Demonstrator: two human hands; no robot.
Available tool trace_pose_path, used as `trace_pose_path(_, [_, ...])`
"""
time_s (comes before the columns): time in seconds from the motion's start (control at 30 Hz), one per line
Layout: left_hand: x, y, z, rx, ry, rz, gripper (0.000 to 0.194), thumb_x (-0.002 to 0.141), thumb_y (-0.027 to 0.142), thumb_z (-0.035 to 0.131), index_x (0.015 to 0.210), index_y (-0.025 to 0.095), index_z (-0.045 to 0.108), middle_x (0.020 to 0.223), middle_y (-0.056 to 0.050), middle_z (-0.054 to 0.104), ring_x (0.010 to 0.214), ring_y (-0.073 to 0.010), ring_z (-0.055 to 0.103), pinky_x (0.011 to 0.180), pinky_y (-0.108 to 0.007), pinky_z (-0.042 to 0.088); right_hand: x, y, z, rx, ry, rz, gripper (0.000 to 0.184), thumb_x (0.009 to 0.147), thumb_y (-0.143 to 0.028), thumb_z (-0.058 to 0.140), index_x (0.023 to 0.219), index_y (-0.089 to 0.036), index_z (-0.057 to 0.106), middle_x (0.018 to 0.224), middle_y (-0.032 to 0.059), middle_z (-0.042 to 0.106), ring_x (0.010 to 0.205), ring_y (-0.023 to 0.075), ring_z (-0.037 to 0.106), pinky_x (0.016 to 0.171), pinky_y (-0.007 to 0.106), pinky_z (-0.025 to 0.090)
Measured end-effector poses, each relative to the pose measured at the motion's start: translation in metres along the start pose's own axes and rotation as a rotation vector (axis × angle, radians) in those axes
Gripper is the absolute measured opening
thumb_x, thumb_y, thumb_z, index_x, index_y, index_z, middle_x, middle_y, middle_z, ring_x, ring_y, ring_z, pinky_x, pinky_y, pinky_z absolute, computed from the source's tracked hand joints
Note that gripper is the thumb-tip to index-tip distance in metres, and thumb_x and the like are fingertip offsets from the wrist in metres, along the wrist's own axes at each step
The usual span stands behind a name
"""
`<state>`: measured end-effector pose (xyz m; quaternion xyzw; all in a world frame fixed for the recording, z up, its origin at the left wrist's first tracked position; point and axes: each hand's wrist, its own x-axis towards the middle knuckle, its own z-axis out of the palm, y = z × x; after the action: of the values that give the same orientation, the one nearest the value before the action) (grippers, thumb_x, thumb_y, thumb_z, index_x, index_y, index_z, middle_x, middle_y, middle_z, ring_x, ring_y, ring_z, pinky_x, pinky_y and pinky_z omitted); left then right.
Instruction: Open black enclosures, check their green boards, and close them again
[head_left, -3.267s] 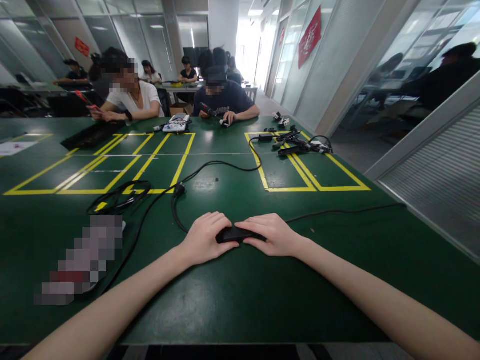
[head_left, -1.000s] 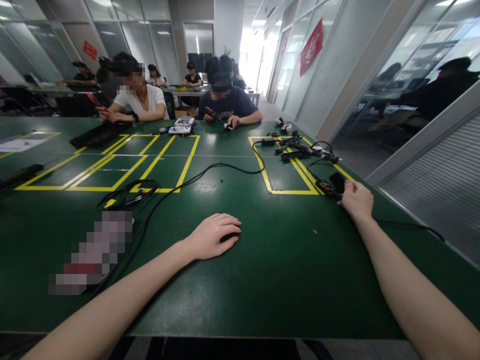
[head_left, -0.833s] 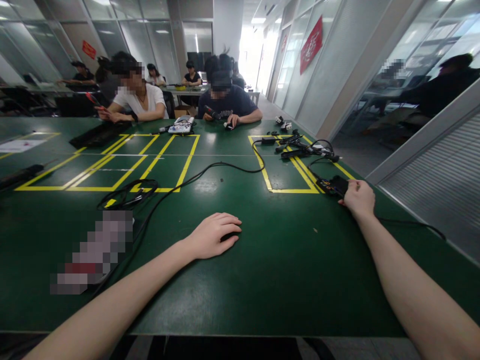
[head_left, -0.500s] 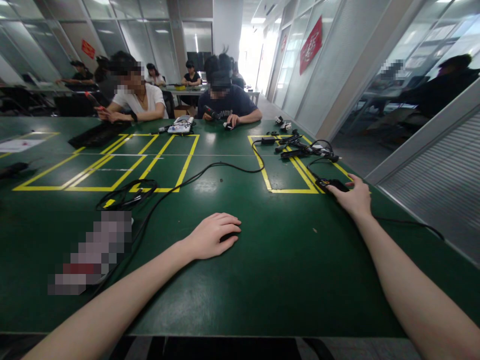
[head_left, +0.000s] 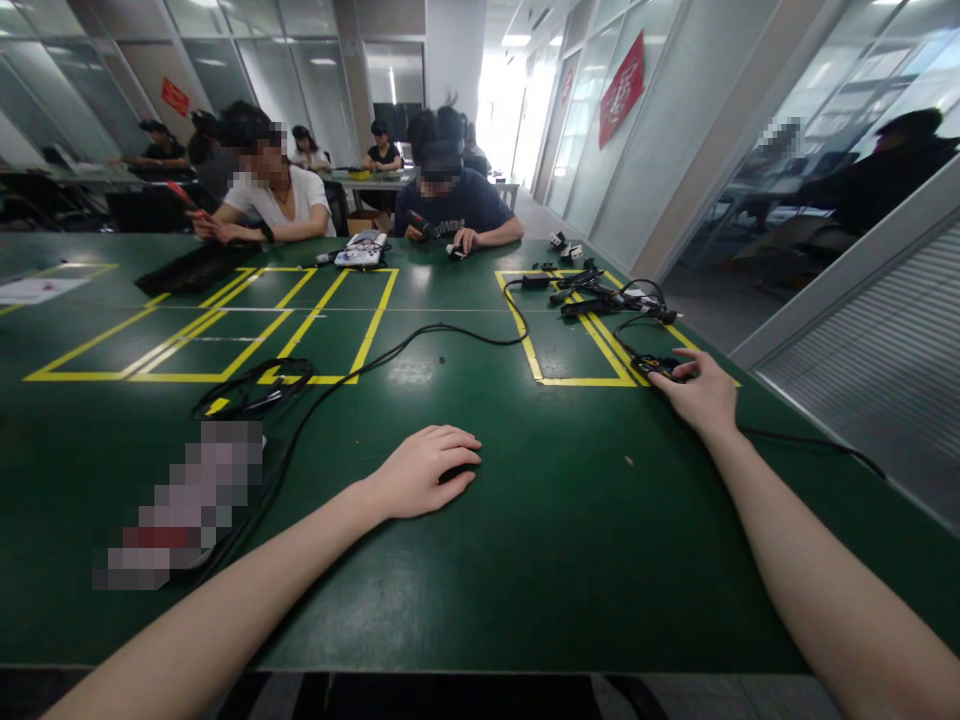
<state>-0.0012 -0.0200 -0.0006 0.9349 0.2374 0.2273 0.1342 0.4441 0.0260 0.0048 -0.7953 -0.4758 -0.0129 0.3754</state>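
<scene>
My left hand (head_left: 421, 470) lies palm down on the green table (head_left: 540, 560), fingers curled over a small black part (head_left: 459, 473) that is mostly hidden beneath them. A black cable (head_left: 330, 395) runs away from that spot toward the far side. My right hand (head_left: 703, 397) reaches out to the right, by the corner of a yellow taped rectangle (head_left: 581, 381). Its thumb and fingers close round a flat black device (head_left: 658, 366) with orange marks, which lies on the table. A thin cable (head_left: 810, 442) trails from under that wrist to the table's right edge.
A coil of black cable (head_left: 251, 390) and a blurred-out item (head_left: 180, 505) lie at left. Black adapters and leads (head_left: 600, 292) are heaped at the far right. Two people (head_left: 450, 205) sit across the table with a white device (head_left: 361, 250). A glass partition runs along the right.
My right hand has gone from the centre to the right edge. There it tipped the black device from upright to flat and slid slightly left. My left hand has stayed still.
</scene>
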Motion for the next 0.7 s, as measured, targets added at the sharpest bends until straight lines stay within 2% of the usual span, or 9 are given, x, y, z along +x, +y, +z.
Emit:
trace_pose_path(0.13, [0.000, 0.000, 0.000, 0.009, -0.009, -0.004, 0.022, 0.101, 0.027, 0.057, 0.114, 0.022, 0.074, 0.128, -0.009, 0.073, 0.122, -0.0245, 0.067, 0.106, -0.044, 0.053, 0.002, 0.004, 0.003, -0.059, -0.004, -0.037, 0.039, 0.074, -0.038, 0.072, 0.109, -0.021, 0.072, 0.086, 0.0063, 0.074, 0.077, 0.0278, 0.066, 0.069, 0.037, 0.048])
trace_pose_path(0.33, [0.000, 0.000, 0.000, 0.008, -0.006, -0.002, 0.022, 0.101, 0.028, 0.057, 0.114, 0.022, 0.073, 0.128, -0.009, 0.073, 0.122, -0.0244, 0.067, 0.106, -0.044, 0.054, 0.001, -0.004, 0.004, -0.138, -0.026, -0.015, 0.037, 0.073, -0.035, 0.071, 0.108, -0.024, 0.069, 0.089, 0.0066, 0.075, 0.084, 0.0307, 0.068, 0.070, 0.039, 0.048])
trace_pose_path(0.5, [0.000, -0.001, 0.001, 0.014, -0.005, 0.001, 0.020, 0.100, 0.026, 0.059, 0.112, 0.021, 0.073, 0.127, -0.009, 0.074, 0.122, -0.0249, 0.067, 0.106, -0.043, 0.054, -0.001, -0.010, 0.004, -0.088, 0.003, 0.081, 0.036, 0.069, -0.033, 0.073, 0.102, -0.026, 0.059, 0.092, 0.0052, 0.073, 0.092, 0.0329, 0.069, 0.075, 0.041, 0.050])
trace_pose_path(0.7, [0.000, -0.001, 0.001, 0.008, -0.005, -0.005, 0.021, 0.100, 0.027, 0.058, 0.113, 0.023, 0.073, 0.128, -0.008, 0.074, 0.122, -0.0245, 0.067, 0.106, -0.043, 0.053, -0.002, -0.007, 0.007, 0.074, 0.004, 0.118, 0.040, 0.064, -0.032, 0.075, 0.097, -0.028, 0.054, 0.089, 0.0037, 0.069, 0.090, 0.0323, 0.070, 0.077, 0.043, 0.053])
